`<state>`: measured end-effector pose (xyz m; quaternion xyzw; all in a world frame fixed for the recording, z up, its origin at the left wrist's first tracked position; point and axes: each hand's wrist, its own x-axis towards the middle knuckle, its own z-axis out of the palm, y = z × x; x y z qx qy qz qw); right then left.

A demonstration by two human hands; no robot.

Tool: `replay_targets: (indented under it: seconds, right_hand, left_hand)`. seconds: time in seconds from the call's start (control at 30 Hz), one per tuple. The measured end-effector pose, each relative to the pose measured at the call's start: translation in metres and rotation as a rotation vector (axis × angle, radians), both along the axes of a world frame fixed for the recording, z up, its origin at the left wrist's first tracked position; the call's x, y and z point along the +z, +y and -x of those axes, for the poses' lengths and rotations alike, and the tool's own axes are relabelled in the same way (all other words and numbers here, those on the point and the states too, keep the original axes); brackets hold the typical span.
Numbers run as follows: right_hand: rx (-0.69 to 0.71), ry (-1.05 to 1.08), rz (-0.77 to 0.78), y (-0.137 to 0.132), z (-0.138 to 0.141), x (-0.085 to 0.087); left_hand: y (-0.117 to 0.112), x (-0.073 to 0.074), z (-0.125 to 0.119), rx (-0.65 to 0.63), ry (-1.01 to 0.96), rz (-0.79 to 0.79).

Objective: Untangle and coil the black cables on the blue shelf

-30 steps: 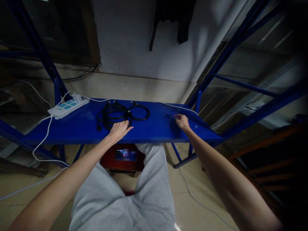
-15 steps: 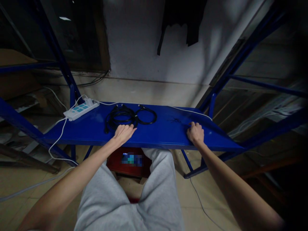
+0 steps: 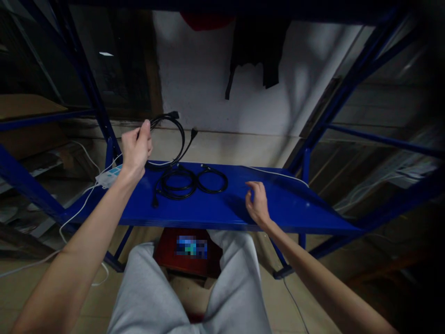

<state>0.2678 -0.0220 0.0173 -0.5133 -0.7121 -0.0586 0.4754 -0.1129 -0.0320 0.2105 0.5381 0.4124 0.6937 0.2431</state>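
Note:
My left hand (image 3: 136,149) is raised above the blue shelf (image 3: 215,211) and is closed on a black cable (image 3: 175,139), whose loop and two plug ends hang in the air to its right. Two more coiled black cables (image 3: 175,184) lie on the shelf below it. My right hand (image 3: 256,204) hovers just over the shelf to the right of the coils, fingers loosely curled and apart, holding nothing.
A white power strip (image 3: 107,176) with its white cord sits at the shelf's left end, partly behind my left wrist. Blue rack uprights (image 3: 91,93) stand on both sides. A red stool (image 3: 187,250) sits under the shelf between my knees. A dark garment (image 3: 255,51) hangs on the wall.
My left hand has lifted one black cable off the pile and raised it up and to the left. My right hand has left the shelf's front edge and moved left.

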Motion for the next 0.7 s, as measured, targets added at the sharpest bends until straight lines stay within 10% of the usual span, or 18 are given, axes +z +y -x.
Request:
replay_targets:
  seconds: [0.13, 0.3, 0.53, 0.7]
  right_hand:
    - [0.505, 0.396, 0.327, 0.015, 0.09, 0.03]
    - [0.998, 0.749, 0.664, 0.027, 0.146, 0.057]
    - [0.71, 0.773, 0.753, 0.037, 0.13, 0.021]
    - [0.543, 0.715, 0.819, 0.041, 0.108, -0.008]
  left_hand:
    - [0.014, -0.005, -0.015, -0.259, -0.259, 0.131]
    - [0.046, -0.06, -0.014, -0.52, -0.524, 0.38]
    - [0.08, -0.137, -0.032, -0.593, -0.673, 0.589]
    - [0.095, -0.166, -0.056, -0.155, -0.219, 0.484]
